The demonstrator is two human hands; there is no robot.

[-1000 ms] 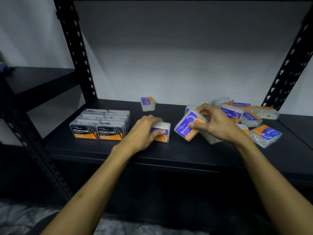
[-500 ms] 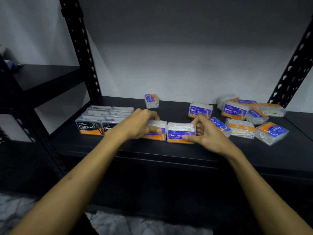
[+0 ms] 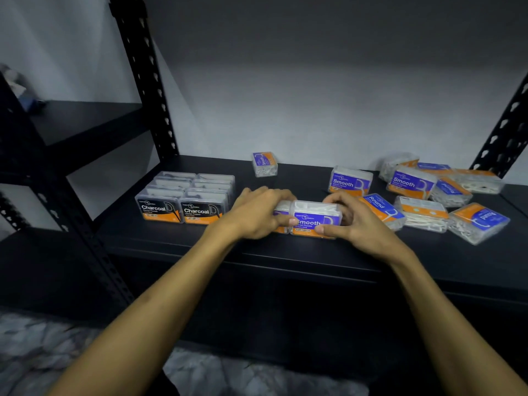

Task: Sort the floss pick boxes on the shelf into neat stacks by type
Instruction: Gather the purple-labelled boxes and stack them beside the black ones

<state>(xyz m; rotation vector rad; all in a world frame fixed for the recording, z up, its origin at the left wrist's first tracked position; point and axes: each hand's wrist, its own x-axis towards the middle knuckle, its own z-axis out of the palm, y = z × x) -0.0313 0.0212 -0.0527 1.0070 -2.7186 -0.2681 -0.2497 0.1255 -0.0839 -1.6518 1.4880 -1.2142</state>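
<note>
Two purple Smooth boxes stand side by side at the shelf's front middle. My right hand point(image 3: 358, 222) grips the right Smooth box point(image 3: 315, 217) from its right side. My left hand point(image 3: 258, 211) covers and holds the left Smooth box point(image 3: 281, 222), mostly hidden under my fingers. A neat block of black Charcoal boxes point(image 3: 184, 200) sits at the left. A jumbled pile of Smooth and Round boxes point(image 3: 423, 192) lies at the right. One Smooth box point(image 3: 351, 181) stands behind my right hand, and another Smooth box point(image 3: 265, 163) stands on end near the back.
The black shelf board point(image 3: 285, 254) has a front lip just below my hands. Perforated black uprights rise at the back left point(image 3: 148, 90) and back right point(image 3: 503, 132). A second dark shelf point(image 3: 83, 121) extends to the left.
My right hand brought a Smooth box down from the right pile and set it against the box under my left hand. Both hands now press the two boxes together.
</note>
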